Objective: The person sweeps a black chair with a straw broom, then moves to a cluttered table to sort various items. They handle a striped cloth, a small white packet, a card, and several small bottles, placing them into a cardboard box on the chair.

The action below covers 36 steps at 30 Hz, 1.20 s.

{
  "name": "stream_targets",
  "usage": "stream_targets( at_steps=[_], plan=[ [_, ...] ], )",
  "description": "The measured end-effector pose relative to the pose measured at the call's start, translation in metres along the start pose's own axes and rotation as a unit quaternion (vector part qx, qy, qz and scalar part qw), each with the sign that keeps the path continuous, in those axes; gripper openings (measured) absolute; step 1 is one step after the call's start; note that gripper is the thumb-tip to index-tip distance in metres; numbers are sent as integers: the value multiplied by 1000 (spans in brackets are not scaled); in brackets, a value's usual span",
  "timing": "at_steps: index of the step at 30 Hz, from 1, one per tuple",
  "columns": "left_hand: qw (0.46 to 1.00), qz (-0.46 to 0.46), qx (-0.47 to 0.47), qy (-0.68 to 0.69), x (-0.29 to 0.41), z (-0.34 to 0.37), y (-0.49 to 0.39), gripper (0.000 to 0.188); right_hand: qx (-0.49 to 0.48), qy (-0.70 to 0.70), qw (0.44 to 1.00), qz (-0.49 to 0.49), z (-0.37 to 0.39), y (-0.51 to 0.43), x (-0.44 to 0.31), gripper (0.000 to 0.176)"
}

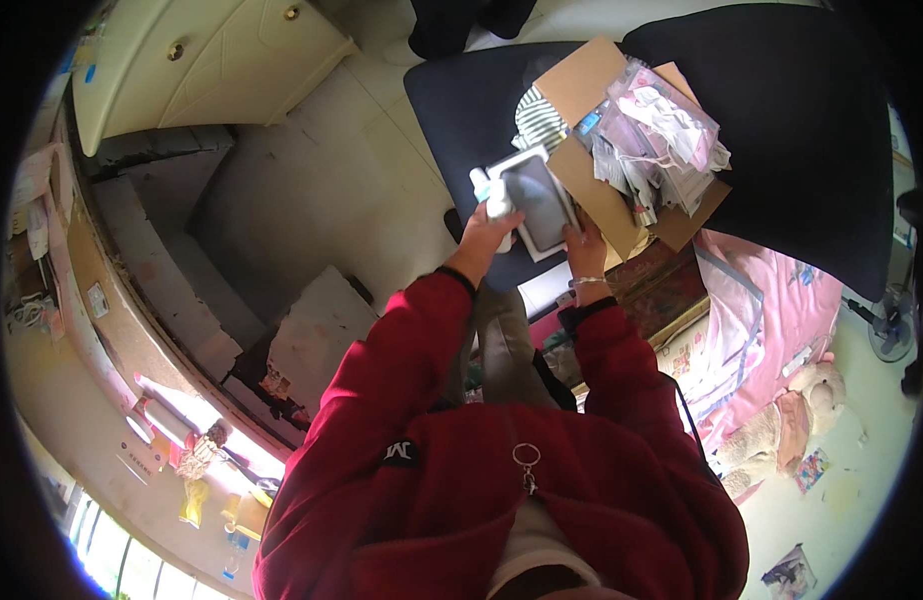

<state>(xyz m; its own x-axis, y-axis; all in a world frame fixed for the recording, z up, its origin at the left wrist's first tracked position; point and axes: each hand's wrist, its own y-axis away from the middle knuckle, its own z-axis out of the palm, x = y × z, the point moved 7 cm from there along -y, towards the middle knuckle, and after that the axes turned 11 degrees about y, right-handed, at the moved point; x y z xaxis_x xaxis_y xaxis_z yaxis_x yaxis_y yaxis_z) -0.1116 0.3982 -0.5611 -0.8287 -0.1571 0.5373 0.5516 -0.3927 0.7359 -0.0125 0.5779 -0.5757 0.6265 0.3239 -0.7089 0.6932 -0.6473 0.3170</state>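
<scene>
My left hand [482,234] grips a small white plastic bottle [497,199], with another white piece beside it. My fingers hide the lower part. Right next to it, my right hand [586,246] holds the lower right edge of a white phone box [535,196] with a dark, phone-shaped face. An open cardboard box [595,184] stands just beyond my right hand, its flaps spread outward. Plastic packets and crumpled white wrapping [660,120] heap up over its rim. Behind the phone box lies a green-and-white striped cloth [538,120].
The cardboard box rests on a black seat [454,97], beside another black surface [784,135]. A pink bedspread [776,292] and a plush toy [769,435] lie to the right. A cream headboard-like panel [229,60] is at the upper left, above a worn grey board [319,337].
</scene>
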Motion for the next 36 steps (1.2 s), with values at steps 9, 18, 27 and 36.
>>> stream_targets(
  at_steps=[9,18,27,36],
  plan=[
    [994,98,-30,-42,29,4,22,38,44,128,987,-90,-32,27,-46,41],
    [952,57,-239,-183,11,40,50,55,-292,-321,887,161,13,52,-75,38],
    [991,-52,-119,-42,5,40,60,45,-242,-370,885,143,10,36,-66,32],
    [995,-38,-20,-87,8,48,25,42,-74,59,995,-32,-25,10,-82,45]
  ],
)
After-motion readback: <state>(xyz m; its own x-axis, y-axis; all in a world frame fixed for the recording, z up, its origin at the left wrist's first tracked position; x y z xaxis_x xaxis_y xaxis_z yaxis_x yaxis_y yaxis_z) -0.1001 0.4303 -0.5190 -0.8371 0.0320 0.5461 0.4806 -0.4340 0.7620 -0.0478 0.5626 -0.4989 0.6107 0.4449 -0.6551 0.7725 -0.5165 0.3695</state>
